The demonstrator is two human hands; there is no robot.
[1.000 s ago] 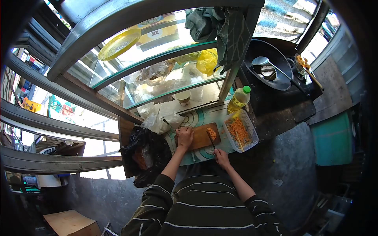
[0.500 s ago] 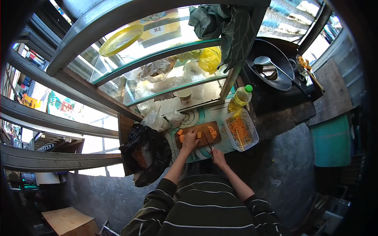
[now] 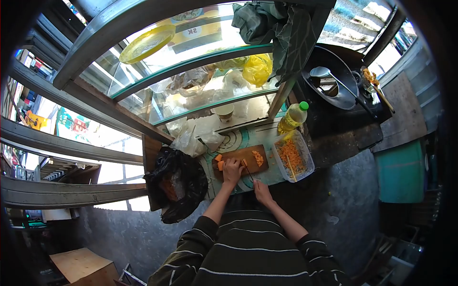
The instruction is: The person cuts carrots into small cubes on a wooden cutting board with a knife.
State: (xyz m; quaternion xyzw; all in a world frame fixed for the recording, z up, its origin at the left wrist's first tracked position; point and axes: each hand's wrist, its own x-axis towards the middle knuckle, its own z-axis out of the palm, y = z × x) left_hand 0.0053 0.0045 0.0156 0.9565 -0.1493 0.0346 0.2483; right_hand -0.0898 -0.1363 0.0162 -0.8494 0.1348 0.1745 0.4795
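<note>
Item: cutting of orange vegetable on a wooden cutting board, set on the patterned counter before a glass display case.

Step in hand, as judged: dicing. An orange piece is pinned to the board by the left hand, fingers curled over it. A knife is gripped in the right hand, its blade laid beside the held piece. Two larger orange chunks lie uncut at the board's left end; a small heap of diced cubes lies at its right end.

Next move, as judged: a downward cut just beside the left fingertips, which are best kept tucked back from the blade.

Adjacent: a clear tub of diced orange pieces to the right of the board; an oil bottle with green cap, label unreadable; a black bag to the left; a wok with ladle.

Writing: "SK", seen inverted, on a yellow sign behind the glass. Nothing else is legible.
</note>
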